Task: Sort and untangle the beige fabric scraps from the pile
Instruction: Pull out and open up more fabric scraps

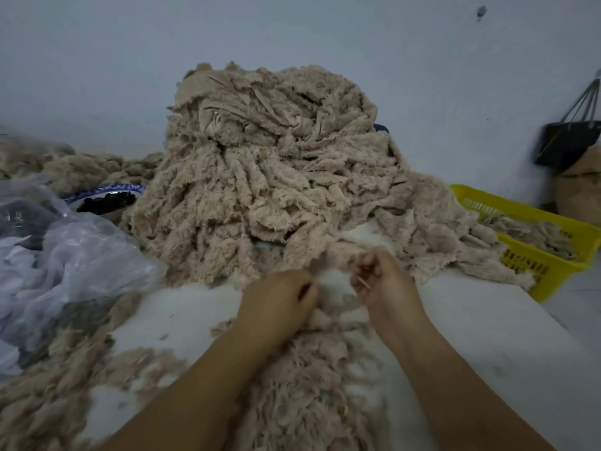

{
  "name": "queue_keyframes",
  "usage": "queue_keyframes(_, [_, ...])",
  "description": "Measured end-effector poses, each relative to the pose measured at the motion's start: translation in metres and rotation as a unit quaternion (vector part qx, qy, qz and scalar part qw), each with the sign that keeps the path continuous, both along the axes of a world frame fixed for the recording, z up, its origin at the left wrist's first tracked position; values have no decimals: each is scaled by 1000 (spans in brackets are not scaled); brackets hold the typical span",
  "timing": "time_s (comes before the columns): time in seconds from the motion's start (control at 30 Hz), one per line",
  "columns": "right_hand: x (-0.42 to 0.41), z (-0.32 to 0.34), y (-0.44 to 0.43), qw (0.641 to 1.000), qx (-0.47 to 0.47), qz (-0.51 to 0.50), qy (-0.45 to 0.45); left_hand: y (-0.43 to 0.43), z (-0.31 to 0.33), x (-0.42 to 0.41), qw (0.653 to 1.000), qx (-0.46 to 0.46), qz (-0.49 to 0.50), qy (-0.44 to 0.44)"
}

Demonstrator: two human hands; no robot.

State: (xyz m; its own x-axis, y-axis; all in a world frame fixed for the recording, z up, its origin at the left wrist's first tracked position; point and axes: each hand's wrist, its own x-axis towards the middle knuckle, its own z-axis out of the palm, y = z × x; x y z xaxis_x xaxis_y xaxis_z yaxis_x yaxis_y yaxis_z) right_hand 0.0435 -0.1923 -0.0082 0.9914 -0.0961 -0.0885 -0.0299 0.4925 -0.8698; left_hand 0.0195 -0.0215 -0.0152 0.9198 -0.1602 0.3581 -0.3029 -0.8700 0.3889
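Two hands grip one beige scrap by the pile: anchor with your left hand, tease slowly outward with your right hand.

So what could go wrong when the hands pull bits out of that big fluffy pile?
1. The scrap that the left hand and right hand grip seems still joined to the tall pile; a hard tug could drag a tangled clump down.
2. Sliding pieces might land in the bowl of dark bits at the pile's left edge.
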Motion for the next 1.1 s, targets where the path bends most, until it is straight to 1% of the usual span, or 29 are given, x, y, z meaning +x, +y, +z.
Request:
queue_keyframes(0.03, [2, 2, -6, 999, 29, -14, -5, 11, -1, 5, 999, -18, 36, 19])
queue_keyframes(0.07, [3, 3, -11, 999, 32, -17, -9, 21, -3, 9, 996, -61, 63, 29])
queue_keyframes(0.1, [2, 2, -13, 1000, 10, -12, -17, 27, -5, 12, 990, -105, 86, 21])
queue_keyframes(0.13, [1, 1, -13, 999, -39, -11, -29, 30, -8, 16, 986, -134, 102, 9])
queue_keyframes(0.17, [-1, -1, -9, 993, -110, -18, -48, 31, -10, 19, 984, -142, 111, 6])
queue_keyframes(0.2, [-5, -1, -5, 978, -191, -32, -76, 30, -12, 22, 985, -133, 114, 13])
queue_keyframes(0.23, [-9, -1, -1, 955, -269, -48, -115, 28, -13, 24, 987, -109, 117, 20])
queue_keyframes(0.27, [-12, 0, 2, 931, -322, -61, -159, 25, -15, 25, 989, -80, 124, 23])
queue_keyframes(0.3, [-15, 2, 5, 913, -353, -66, -195, 22, -16, 25, 990, -58, 131, 15])
queue_keyframes(0.33, [-16, 3, 6, 897, -376, -62, -222, 20, -14, 24, 990, -53, 129, -14])
queue_keyframes(0.4, [-17, 2, 9, 882, -400, -25, -248, 12, -8, 19, 987, -80, 92, -103])
queue_keyframes(0.47, [-19, -2, 15, 894, -376, 46, -238, 5, -4, 15, 985, -91, 47, -141])
queue_keyframes(0.5, [-19, -3, 18, 909, -348, 72, -220, 2, -3, 13, 987, -85, 24, -138])
queue_keyframes(0.6, [-22, 5, 21, 962, -199, 110, -151, 0, -8, 14, 993, -73, -67, -69])
queue_keyframes(0.67, [-25, 13, 19, 973, -124, 151, -126, 1, -10, 16, 988, -102, -103, -48])
queue_keyframes(0.7, [-27, 15, 19, 971, -110, 180, -113, 2, -10, 16, 985, -131, -101, -48])
queue_keyframes(0.8, [-34, 16, 22, 961, -109, 253, -39, 6, -10, 19, 979, -179, -86, -53])
queue_keyframes(0.87, [-33, 13, 19, 955, -119, 271, 1, 6, -10, 16, 973, -202, -92, -58])
queue_keyframes(0.93, [-27, 13, 14, 963, -135, 230, 30, 3, -4, 11, 964, -238, -87, -73])
queue_keyframes(1.0, [-18, 9, 6, 975, -159, 154, 33, -2, 6, 6, 953, -278, -80, -94])
queue_keyframes(1.03, [-15, 6, 4, 975, -180, 127, 18, -3, 11, 4, 949, -282, -87, -112])
queue_keyframes(1.07, [-13, 5, 4, 975, -188, 119, 4, -5, 15, 1, 949, -268, -100, -133])
queue_keyframes(1.1, [-13, 2, 5, 975, -174, 136, -7, -9, 17, -2, 952, -240, -120, -147])
